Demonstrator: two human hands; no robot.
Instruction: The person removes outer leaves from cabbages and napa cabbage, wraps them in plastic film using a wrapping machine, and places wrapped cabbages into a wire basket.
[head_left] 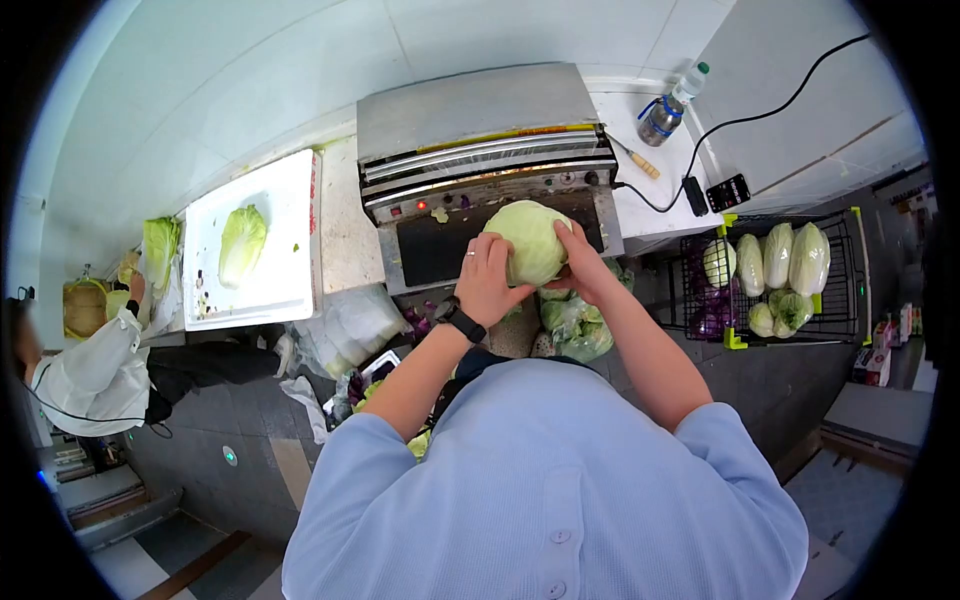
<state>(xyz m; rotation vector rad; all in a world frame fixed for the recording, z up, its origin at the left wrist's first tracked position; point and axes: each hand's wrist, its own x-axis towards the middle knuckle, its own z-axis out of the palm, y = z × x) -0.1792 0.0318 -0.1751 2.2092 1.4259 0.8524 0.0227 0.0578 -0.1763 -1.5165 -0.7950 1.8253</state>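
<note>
A pale green round cabbage [530,238] is held between my two hands above the dark plate of a cling-film wrapping machine [430,250]. My left hand [490,278] presses against its left side, fingers on top and thumb below. My right hand [583,262] curls round its right side, with part of the fingers hidden behind it. Just behind the cabbage, the machine's front panel has a lit red switch [422,206]. A small scrap of leaf [440,215] lies near that panel.
To the left, a white tray [300,250] holds a napa cabbage [242,246]. A co-worker's white sleeve [100,370] shows at far left. On the right are a black basket [850,290] of wrapped cabbages, a phone [728,193], a wooden-handled tool [643,164] and a steel bottle [660,122].
</note>
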